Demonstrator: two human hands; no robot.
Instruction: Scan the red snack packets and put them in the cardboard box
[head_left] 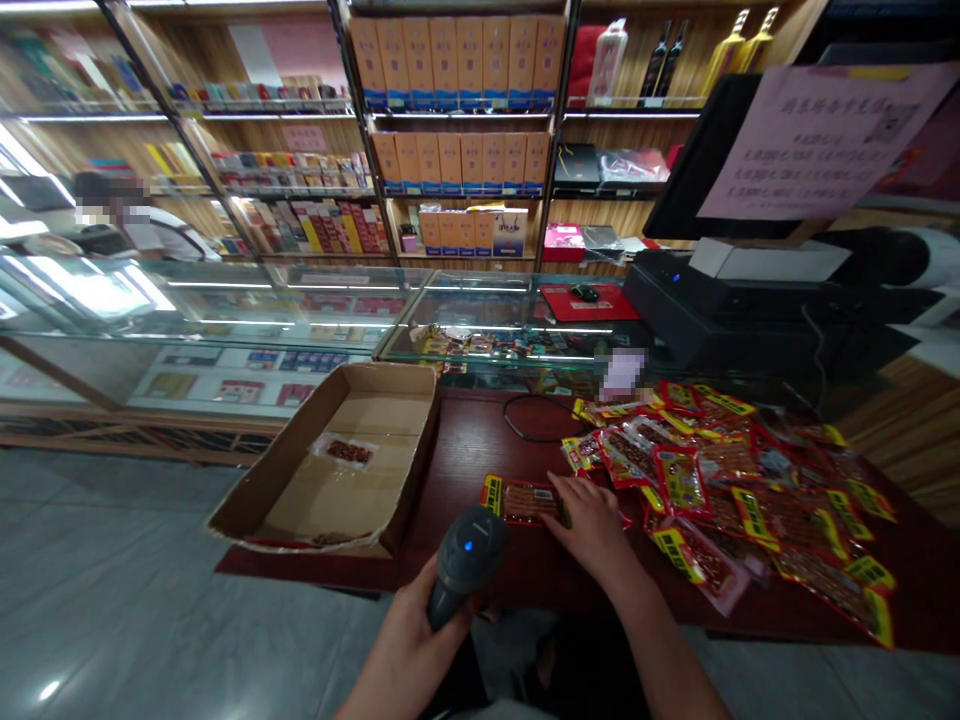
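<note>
My left hand (420, 630) is wrapped round the handle of a dark grey barcode scanner (474, 550) with a small blue light on top. Just beyond the scanner's head, a snack packet (525, 502) with a yellow-and-red end and brown sticks inside lies flat on the dark red counter. My right hand (589, 520) grips the packet's right end between thumb and fingers, covering that end. To the right of this hand spreads a loose pile of similar snack packets (724, 465), some overlapping.
A shallow cardboard box (367, 400) with a small packet (349, 452) inside stands at the left, jutting past the counter (469, 430). A black cable loop (517, 435) lies behind. Glass display cases, a red mouse pad (615, 305) and a monitor (697, 150) stand beyond. A person (142, 225) is far left.
</note>
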